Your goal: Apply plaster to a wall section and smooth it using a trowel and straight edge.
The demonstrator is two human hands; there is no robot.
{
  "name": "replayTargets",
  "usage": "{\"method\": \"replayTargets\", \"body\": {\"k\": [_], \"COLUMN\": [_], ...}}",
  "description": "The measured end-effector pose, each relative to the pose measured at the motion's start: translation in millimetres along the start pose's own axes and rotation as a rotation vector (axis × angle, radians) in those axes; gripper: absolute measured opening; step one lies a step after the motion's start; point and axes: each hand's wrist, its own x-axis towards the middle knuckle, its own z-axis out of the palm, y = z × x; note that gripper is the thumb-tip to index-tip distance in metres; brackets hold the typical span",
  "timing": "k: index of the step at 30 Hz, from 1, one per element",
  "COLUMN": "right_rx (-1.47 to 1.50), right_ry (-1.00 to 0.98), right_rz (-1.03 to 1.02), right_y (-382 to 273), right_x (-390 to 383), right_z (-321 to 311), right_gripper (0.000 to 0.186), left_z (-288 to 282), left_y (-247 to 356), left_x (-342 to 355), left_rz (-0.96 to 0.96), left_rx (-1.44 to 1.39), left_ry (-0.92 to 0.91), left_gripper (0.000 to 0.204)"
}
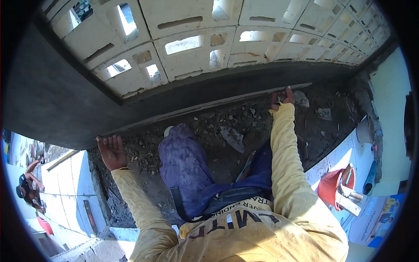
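A long, thin straight bar (pixel 192 108) lies along the foot of the grey plastered wall (pixel 56 91), running from far left to right. At its left end is my left hand (pixel 112 152), palm turned up, fingertips bent against the bar's edge. My right hand (pixel 283 98) grips near the right end, fingers curled and one digit raised beside the bar. Part of each grip is hidden. Both arms are spread wide in yellow sleeves. Between them my knee in dusty purple-blue trousers (pixel 183 148) rests over the soil.
Pale ventilation blocks (pixel 192 61) rise above the wall. Rubble-strewn soil (pixel 218 163) holds a crumpled scrap (pixel 232 139). A red bucket (pixel 330 187) with tools stands at right, near a grey bucket (pixel 365 130). At far left, another person (pixel 28 187) works beside a level-like bar (pixel 90 217).
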Motion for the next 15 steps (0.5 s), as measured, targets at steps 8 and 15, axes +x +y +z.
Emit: {"method": "replayTargets", "body": {"k": [8, 15], "right_rx": [0.386, 0.383], "right_ry": [0.037, 0.193], "right_rz": [-0.086, -0.137], "right_y": [-109, -165], "right_x": [23, 96], "right_z": [-46, -147], "right_gripper": [0.018, 0.017], "left_z": [89, 159], "left_y": [1, -79], "left_x": [-88, -146], "left_rz": [0.098, 0.047], "left_rx": [0.0, 0.116], "left_ry": [-0.531, -0.801], "left_gripper": [0.05, 0.042]}}
